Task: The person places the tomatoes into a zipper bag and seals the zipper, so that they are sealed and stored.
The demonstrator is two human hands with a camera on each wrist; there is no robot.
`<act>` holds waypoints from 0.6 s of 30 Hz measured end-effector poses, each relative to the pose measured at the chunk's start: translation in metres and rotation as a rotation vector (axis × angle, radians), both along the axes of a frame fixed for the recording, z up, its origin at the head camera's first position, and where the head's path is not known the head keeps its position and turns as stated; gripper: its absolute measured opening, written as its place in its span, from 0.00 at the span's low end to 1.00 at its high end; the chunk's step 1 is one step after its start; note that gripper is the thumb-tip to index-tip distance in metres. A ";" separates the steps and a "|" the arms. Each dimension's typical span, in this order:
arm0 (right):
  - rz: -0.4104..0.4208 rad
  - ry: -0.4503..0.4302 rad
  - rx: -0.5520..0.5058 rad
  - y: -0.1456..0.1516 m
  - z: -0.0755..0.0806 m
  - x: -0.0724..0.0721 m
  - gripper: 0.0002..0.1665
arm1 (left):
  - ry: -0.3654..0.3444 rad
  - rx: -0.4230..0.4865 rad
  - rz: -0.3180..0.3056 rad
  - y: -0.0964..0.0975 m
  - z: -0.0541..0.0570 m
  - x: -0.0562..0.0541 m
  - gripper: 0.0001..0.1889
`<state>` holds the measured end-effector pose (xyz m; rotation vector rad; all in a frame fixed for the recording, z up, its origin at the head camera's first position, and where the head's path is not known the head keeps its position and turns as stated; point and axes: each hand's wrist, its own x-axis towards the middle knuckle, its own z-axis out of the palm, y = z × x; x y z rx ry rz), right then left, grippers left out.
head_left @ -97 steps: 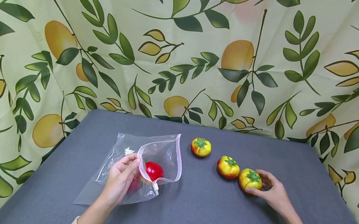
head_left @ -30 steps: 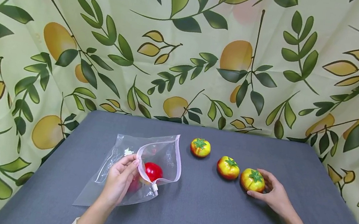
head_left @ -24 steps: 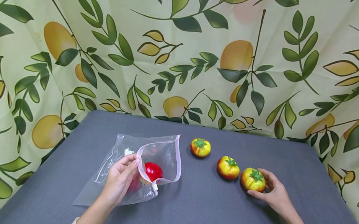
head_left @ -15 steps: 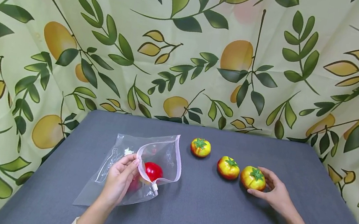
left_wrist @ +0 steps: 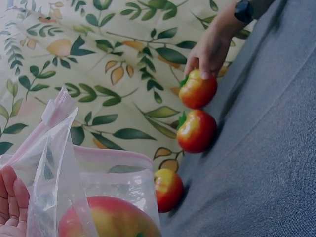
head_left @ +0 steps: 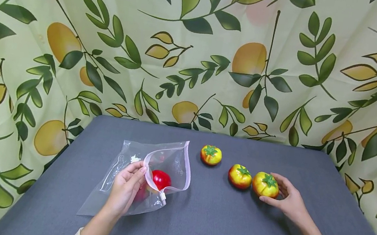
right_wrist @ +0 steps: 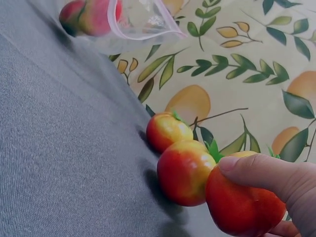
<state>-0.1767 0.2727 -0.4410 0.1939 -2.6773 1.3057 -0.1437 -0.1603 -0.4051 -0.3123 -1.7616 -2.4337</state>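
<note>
Yellow-red tomato (head_left: pixel 264 185) in bent right fingers (head_left: pixel 283 182)

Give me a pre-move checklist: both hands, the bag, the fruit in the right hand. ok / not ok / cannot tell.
1. Right hand gripping yellow-red fruit: ok.
2. Left hand pinching the rim of the clear bag: ok.
3. Bag mouth held open: ok.
4. Bag empty: not ok, red fruit inside.
5. Gripped fruit clear of the middle fruit: cannot tell, very close.
6. Gripped fruit fully off the table: cannot tell.
</note>
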 end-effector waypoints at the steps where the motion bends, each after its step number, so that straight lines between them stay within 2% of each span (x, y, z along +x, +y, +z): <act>1: 0.003 0.003 -0.004 0.000 0.001 0.000 0.45 | 0.000 -0.001 0.001 0.000 0.000 0.000 0.14; 12: 0.029 0.030 -0.026 -0.006 0.007 0.002 0.45 | -0.005 -0.003 0.005 0.000 0.000 0.000 0.15; 18: 0.041 0.000 0.009 -0.011 0.012 0.004 0.46 | 0.004 0.001 -0.001 0.000 -0.001 -0.001 0.15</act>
